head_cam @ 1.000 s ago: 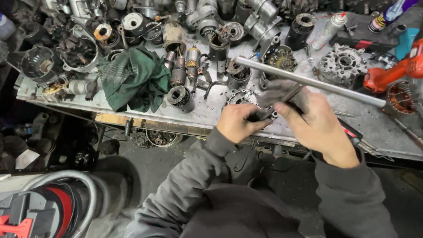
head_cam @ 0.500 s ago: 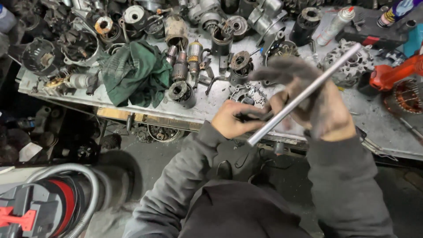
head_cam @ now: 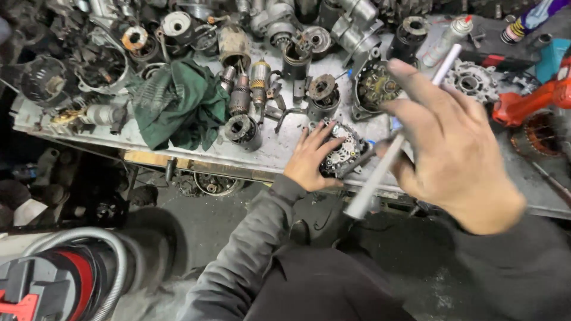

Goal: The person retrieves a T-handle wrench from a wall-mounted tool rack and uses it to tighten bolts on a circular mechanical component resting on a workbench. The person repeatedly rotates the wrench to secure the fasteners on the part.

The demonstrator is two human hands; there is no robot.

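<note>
While the left hand lies flat with its fingers spread over a small black alternator, that part sits at the front edge of the metal workbench, just in front of the person's body. The fingers rest on its left side and top, apart from 1 another and not closed round it.

The right hand is raised well above the bench and close to the camera, somewhat blurred. It holds a long grey metal bar, which runs slantwise from the lower left, below the bench edge, up to the upper right near a white spray can. The thumb and palm pin the bar while the other fingers stretch out loosely apart over it; how firmly they grip I cannot tell. The bar crosses just right of the alternator; whether it touches it is unclear.

Left of the alternator a crumpled green rag lies on the bench, with a dark cylindrical housing between the 2. Behind stand several copper-wound armatures and many other starter and alternator parts. At the far right lies an orange power tool. Below the bench, at the lower left, a grey ribbed hose curves over a red and black machine.
</note>
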